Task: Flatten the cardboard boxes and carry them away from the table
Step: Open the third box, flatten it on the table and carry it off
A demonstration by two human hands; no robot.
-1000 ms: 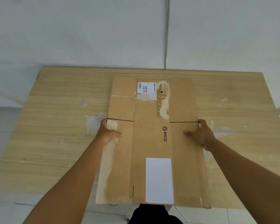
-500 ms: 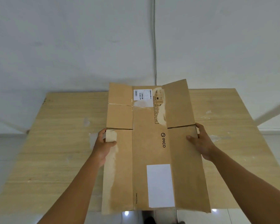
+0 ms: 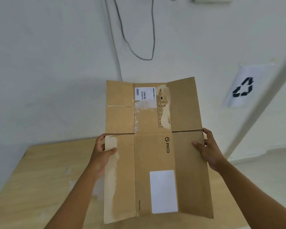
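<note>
Both hands, left hand [image 3: 100, 154] and right hand [image 3: 208, 150], grip the flattened box [image 3: 153, 151] by its side edges above the table [image 3: 45, 177]; keeping it level should help.

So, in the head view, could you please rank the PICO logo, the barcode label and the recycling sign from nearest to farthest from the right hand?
From the right hand:
1. PICO logo, just left of it on the held cardboard.
2. Barcode label, up near the cardboard's far end.
3. Recycling sign, on the wall behind, to the right.
</note>
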